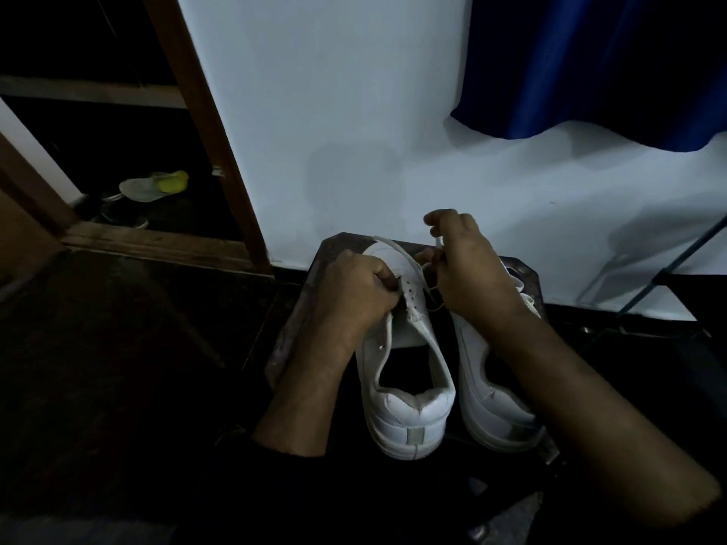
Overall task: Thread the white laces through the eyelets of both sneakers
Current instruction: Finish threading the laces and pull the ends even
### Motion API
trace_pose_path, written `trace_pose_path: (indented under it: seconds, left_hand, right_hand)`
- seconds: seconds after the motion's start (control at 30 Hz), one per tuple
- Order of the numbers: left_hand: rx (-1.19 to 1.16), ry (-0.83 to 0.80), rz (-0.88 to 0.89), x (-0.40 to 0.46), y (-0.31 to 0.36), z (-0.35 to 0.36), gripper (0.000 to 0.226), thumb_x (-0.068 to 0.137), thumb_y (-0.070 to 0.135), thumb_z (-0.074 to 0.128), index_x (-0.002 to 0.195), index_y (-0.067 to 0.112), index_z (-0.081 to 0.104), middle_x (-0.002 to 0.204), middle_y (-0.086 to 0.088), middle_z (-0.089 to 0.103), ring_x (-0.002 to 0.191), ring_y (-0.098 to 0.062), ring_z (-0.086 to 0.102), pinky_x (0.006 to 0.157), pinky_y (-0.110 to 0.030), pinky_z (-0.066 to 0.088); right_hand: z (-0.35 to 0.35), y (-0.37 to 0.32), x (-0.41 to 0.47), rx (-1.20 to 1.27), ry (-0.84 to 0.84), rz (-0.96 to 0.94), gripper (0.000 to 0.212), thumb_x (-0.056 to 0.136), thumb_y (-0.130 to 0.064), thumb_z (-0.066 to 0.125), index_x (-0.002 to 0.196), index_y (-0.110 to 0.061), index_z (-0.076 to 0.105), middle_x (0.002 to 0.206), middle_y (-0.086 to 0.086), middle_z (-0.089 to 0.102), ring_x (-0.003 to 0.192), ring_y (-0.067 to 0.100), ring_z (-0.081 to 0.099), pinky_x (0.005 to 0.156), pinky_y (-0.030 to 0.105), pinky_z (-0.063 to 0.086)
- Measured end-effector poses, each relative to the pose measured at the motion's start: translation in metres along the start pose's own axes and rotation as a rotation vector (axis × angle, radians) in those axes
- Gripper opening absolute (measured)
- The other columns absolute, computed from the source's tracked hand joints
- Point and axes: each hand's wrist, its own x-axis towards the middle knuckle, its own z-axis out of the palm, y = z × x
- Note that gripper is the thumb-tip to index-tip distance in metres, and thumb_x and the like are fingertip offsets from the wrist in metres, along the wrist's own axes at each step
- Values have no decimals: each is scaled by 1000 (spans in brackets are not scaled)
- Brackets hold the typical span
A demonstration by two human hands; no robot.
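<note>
The left hand (356, 289) grips the left sneaker (405, 367) at nine o'clock; the right hand (466, 265) pinches a white lace (437, 242) at one o'clock.

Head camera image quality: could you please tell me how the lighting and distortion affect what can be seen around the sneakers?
Head view: dim overall, floor and lap nearly black; the white wall is the brightest area; the left sneaker and both hands, left hand and right hand, remain readable; the lace is thin and faint; wide-angle bending curves the door frame; a soft shadow falls on the wall at right.
</note>
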Motion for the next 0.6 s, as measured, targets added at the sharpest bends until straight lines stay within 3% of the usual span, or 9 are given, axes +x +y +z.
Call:
trace_pose_path:
  seconds: [0.07, 0.2, 0.3, 0.4, 0.5, 0.6]
  left_hand:
    - [-100, 3, -38, 0, -3, 1, 16, 66, 28, 82, 81, 25, 82, 87, 1, 77, 84, -16, 71, 80, -34, 60]
    - [-339, -41, -20, 1, -7, 1, 12, 74, 13, 89, 85, 15, 82, 83, 4, 78, 80, -3, 70, 73, -18, 52]
    - [-359, -51, -12, 2, -6, 2, 13, 78, 7, 85, 89, 13, 80, 86, 6, 75, 79, 4, 66, 71, -9, 48]
    - [-323, -54, 38, 0, -3, -1, 30, 82, 2, 77, 106, 20, 76, 108, 6, 68, 93, 3, 60, 77, -5, 45]
    - [-352, -165, 64, 1, 0, 0, 40, 95, 2, 62, 125, 27, 70, 132, 4, 56, 119, -1, 54, 104, -19, 45]
    - [-400, -162, 60, 1, 4, 5, 22, 100, 31, 62, 120, 39, 67, 135, 5, 56, 130, -9, 51, 112, -36, 45]
  right_hand:
    - [-1, 1, 2, -34, 18, 25, 41, 91, 5, 49, 130, -8, 53, 112, 10, 62, 96, 25, 66, 84, 43, 56]
    - [-6, -1, -3, 60, 0, 40, 39, 92, 7, 44, 122, -15, 58, 85, -4, 71, 75, 17, 69, 67, 38, 58]
    - [-9, -4, -5, 214, -33, 21, 35, 99, 2, 42, 124, -19, 55, 84, -5, 72, 61, 14, 64, 56, 42, 58]
    - [-11, -6, -6, 373, -92, -12, 29, 102, -2, 40, 127, -16, 44, 90, -1, 66, 62, 11, 56, 58, 34, 53]
    - [-14, -9, -8, 505, -149, 36, 27, 103, -1, 41, 126, -13, 35, 92, 7, 59, 62, 12, 52, 57, 24, 48]
    - [-16, -11, -8, 549, -207, 78, 28, 103, 0, 42, 125, -12, 31, 93, 10, 59, 58, 7, 52, 56, 20, 45]
